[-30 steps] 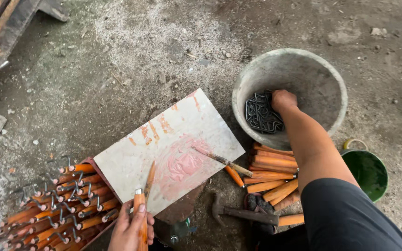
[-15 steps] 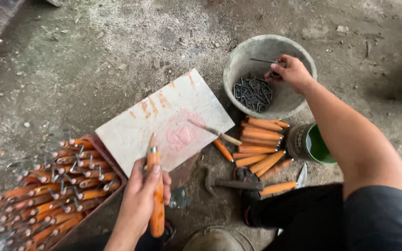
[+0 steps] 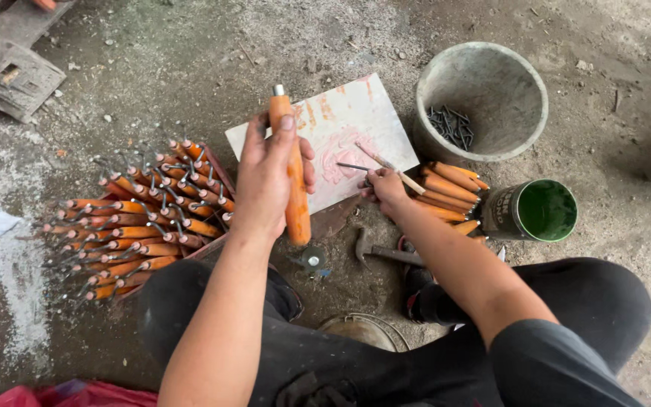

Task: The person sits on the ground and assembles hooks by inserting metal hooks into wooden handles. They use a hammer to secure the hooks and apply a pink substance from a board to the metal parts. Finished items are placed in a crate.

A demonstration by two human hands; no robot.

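My left hand [image 3: 265, 181] is wrapped around an orange handle [image 3: 293, 169], fingers and thumb clamped along its length, holding it nearly upright over the floor with its metal-capped end pointing away from me. My right hand [image 3: 384, 188] rests low by the near edge of the tile [image 3: 340, 124], fingertips pinched together on a thin dark spike [image 3: 352, 166] that lies across the tile's pink-stained face (a pale stick [image 3: 389, 164] lies just beside it, and I cannot tell whether my fingers touch that too). To my left a heap of finished tools [image 3: 141, 218] lies fanned out, orange handles with bent metal ends, close to my knee. Right of my right hand is a small stack of bare handles [image 3: 453, 188], touching a green can [image 3: 533, 211]. Beyond them stands a grey bucket [image 3: 484, 98] with dark spikes [image 3: 450, 126] in its bottom. A hammer [image 3: 386, 252] lies on the ground between my legs, near a small round metal piece [image 3: 312, 261].
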